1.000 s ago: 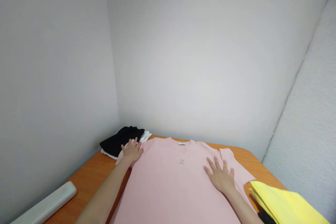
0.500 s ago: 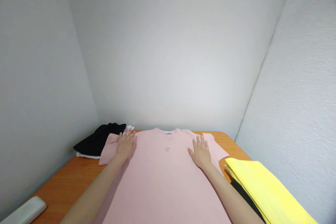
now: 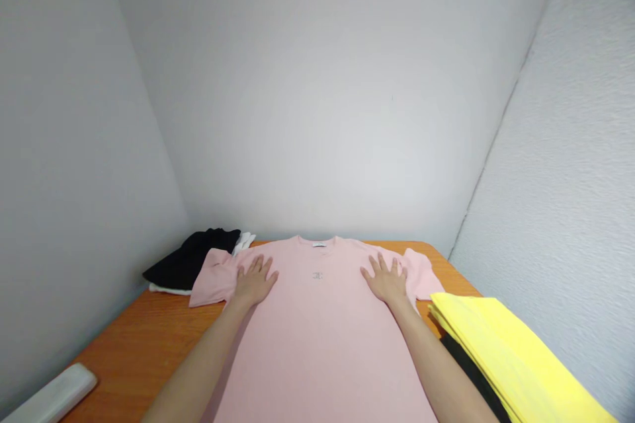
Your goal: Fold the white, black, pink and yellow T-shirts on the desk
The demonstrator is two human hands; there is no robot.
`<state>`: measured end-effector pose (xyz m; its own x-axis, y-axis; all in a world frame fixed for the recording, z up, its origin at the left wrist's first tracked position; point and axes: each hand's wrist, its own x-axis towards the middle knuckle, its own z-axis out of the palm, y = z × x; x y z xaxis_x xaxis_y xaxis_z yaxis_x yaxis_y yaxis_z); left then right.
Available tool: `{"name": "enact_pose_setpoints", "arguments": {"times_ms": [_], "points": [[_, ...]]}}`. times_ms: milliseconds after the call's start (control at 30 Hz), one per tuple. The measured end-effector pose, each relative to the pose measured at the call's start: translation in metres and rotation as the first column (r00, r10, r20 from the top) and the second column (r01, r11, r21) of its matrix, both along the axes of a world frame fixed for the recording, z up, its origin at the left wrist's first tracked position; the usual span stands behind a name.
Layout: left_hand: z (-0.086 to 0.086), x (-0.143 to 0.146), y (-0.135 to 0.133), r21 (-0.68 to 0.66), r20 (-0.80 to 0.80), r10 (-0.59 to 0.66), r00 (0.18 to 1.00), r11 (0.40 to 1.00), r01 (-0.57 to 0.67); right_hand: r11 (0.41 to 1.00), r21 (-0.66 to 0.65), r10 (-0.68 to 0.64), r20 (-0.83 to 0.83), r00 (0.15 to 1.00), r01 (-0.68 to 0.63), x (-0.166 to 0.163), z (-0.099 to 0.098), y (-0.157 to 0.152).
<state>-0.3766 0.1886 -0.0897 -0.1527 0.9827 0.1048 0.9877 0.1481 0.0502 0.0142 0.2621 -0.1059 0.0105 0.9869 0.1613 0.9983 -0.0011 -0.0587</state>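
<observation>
A pink T-shirt [image 3: 320,337] lies spread out face up on the wooden table [image 3: 133,350], its neckline toward the far wall and a small emblem on the chest. My left hand [image 3: 254,283] rests flat on the shirt's upper left side near the sleeve, fingers spread. On the upper right side, my right hand [image 3: 387,279] lies flat with its fingers apart. Neither hand grips the cloth. Both sleeves stretch outward, and the bottom of the shirt runs out of view.
Black cloth [image 3: 193,258] over white cloth is heaped at the back left. Folded yellow cloth [image 3: 510,350] sits on black cloth [image 3: 471,370] at the right edge. A white object [image 3: 59,393] lies front left. Walls close in the back and both sides.
My left hand has slid inward from the sleeve area onto the shirt body, its fingers now wider apart. My right hand's fingers have spread too. The right sleeve lies farther out.
</observation>
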Motion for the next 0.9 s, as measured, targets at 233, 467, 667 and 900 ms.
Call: {"name": "enact_pose_setpoints", "arguments": {"times_ms": [233,467,667,900], "points": [[0.016,0.025,-0.020,0.040,-0.097,-0.114,0.989,0.992,0.118,0.978,0.116,0.165,0.066,0.984,-0.172,-0.019,0.022,-0.034],[-0.002,0.040,-0.100,0.004,-0.012,-0.247,0.969,0.969,0.247,0.950,-0.042,0.308,-0.027,0.951,-0.309,-0.026,-0.002,-0.115],[-0.011,0.017,-0.121,0.021,-0.029,-0.130,0.991,0.991,0.130,0.957,-0.025,0.288,0.003,0.958,-0.288,-0.007,-0.010,-0.129],[-0.010,0.016,-0.122,0.021,-0.042,-0.125,0.991,0.992,0.126,0.960,-0.022,0.278,-0.009,0.961,-0.278,-0.007,-0.008,-0.129]]}}
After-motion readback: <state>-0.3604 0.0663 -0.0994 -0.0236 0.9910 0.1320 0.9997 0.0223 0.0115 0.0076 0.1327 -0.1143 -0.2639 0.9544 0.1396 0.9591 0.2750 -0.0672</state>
